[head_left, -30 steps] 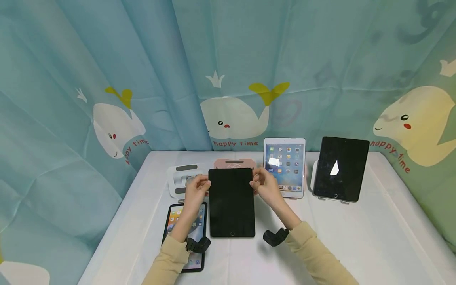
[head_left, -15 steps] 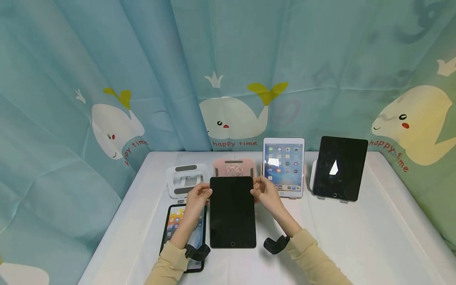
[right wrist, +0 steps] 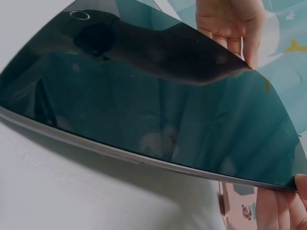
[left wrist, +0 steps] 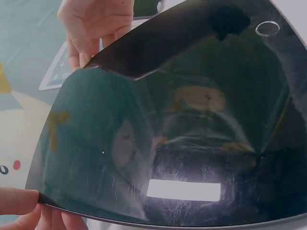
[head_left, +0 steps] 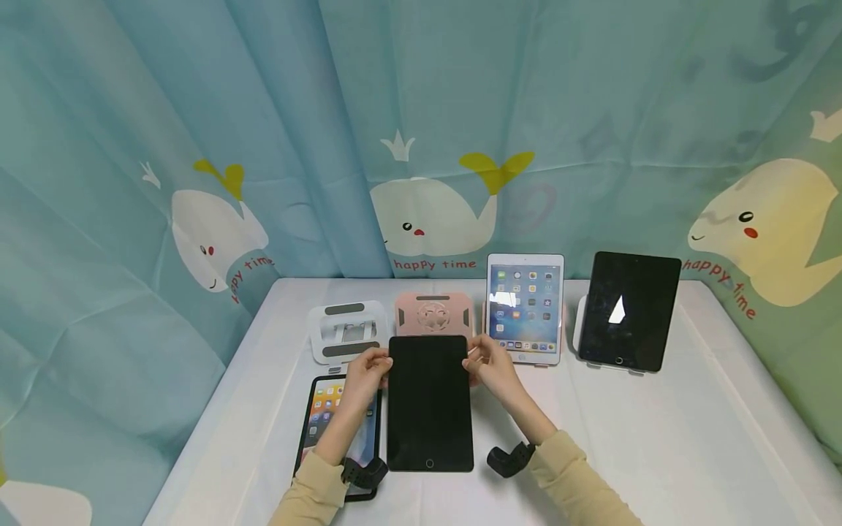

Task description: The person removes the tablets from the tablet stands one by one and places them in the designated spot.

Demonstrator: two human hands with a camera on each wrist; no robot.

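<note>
Partly in front of pink stand (head_left: 434, 314), black tablet (head_left: 430, 405) in the pinch of left hand (head_left: 365, 372) and right hand (head_left: 493, 365).

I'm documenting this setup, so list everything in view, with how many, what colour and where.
Held tablet: one, black, near centre
Lit tablet: one, black edges, lying near left
White tablet: one, white, propped right of centre
Dark tablet: one, black, propped far right
Pink stands: two, pink, behind held and white tablets
White stands: two, white, back left and behind dark tablet
Table: one, white, underneath
Curtain: one, blue-green, behind
Whale prints: three clear, pale, on curtain
Wrist cameras: two, black, on wrists
Sleeves: two, beige, forearms
Left hand, right hand: two, bare, pinching held tablet's sides
</note>
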